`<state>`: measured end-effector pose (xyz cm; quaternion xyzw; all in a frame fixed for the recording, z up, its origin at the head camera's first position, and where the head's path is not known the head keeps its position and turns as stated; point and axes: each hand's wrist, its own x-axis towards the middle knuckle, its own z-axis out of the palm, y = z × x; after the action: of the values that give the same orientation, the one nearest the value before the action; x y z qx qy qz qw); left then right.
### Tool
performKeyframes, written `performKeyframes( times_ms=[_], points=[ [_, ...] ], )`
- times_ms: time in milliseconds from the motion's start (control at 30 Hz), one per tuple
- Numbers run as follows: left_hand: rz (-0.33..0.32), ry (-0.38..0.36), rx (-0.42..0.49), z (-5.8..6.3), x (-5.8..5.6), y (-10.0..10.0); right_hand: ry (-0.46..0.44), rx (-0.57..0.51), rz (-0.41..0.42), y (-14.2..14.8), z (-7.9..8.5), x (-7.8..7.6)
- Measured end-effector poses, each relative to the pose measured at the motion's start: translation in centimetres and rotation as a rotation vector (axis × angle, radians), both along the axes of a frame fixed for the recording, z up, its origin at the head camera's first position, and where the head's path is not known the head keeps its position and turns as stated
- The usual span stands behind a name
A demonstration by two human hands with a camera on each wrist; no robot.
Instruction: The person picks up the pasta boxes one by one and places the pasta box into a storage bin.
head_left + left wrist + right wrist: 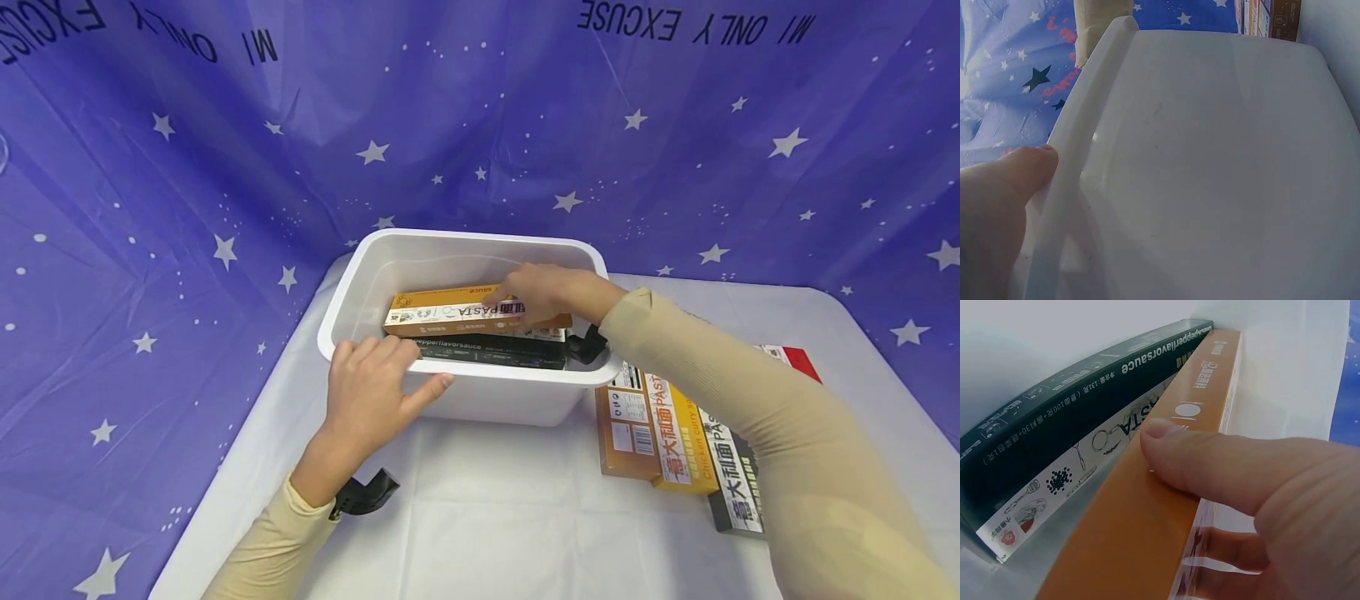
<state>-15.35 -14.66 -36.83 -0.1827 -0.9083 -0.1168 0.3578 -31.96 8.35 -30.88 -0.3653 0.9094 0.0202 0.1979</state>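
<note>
My right hand (551,292) reaches into a white plastic bin (480,237) and holds an orange-and-white pasta box (427,315). In the right wrist view its thumb presses one face of the pasta box (1129,519) while the fingers lie on the opposite side. Beside it, along the bin's near wall, lies a black pepper-flavor sauce pasta box (1085,394). My left hand (371,396) grips the bin's near rim at the left corner, fingers over the edge and thumb outside. The left wrist view shows that thumb against the rim (1075,150).
Right of the bin, several pasta boxes lie on the white-covered table (480,517): an orange one (628,437), a yellow-and-white one (678,442) and a black-and-white one (738,487). A red-ended box (802,362) shows behind the right sleeve. Blue star-printed cloth (480,125) hangs behind.
</note>
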Motion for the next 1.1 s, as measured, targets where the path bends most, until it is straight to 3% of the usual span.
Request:
performKeyframes(
  times_ms=[367,600,800,933,1100],
  points=[
    [-0.006,0.019,0.004,-0.1,0.0,0.0,0.025,-0.01,0.033,0.2,-0.2,-0.1],
    [-0.01,0.029,0.001,-0.1,-0.3,0.0,0.078,0.023,-0.023,0.2,0.0,-0.2],
    [-0.005,0.032,-0.001,-0.2,-0.2,-0.1,0.095,0.027,-0.006,0.1,0.0,-0.2],
    [-0.008,0.047,0.006,-0.1,-0.2,-0.1,0.1,0.025,0.02,0.0,0.6,-0.2],
    [-0.01,0.038,0.001,-0.1,-0.2,-0.1,0.118,0.0,-0.031,0.4,2.8,0.2]
  ],
)
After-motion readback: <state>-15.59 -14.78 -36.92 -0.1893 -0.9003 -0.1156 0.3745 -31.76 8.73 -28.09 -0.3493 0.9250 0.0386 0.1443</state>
